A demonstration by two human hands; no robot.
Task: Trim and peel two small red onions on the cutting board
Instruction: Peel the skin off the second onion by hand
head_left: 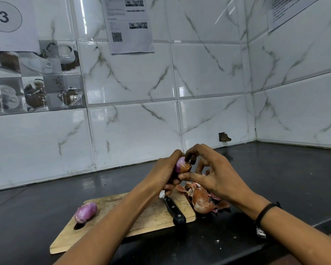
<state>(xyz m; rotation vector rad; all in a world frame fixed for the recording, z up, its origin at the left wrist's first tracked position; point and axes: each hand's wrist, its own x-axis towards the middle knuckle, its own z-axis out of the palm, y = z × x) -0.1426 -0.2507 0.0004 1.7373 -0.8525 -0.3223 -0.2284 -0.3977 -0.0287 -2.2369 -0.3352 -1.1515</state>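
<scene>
My left hand [165,172] grips a small red onion [182,165] above the far edge of the wooden cutting board [107,226]. The onion is partly purple, with brown skin still clinging to its right side. My right hand [212,173] pinches at that skin with thumb and fingertips. A second onion [85,212], peeled and purple, lies at the board's left end. A black-handled knife [174,210] lies on the board's right side; its blade is mostly hidden under my left hand.
A pile of brown onion skins [203,201] lies on the black counter [275,178] just right of the board. White marble-look tiled walls [134,131] close in behind and to the right, meeting in a corner. Papers are taped to the walls.
</scene>
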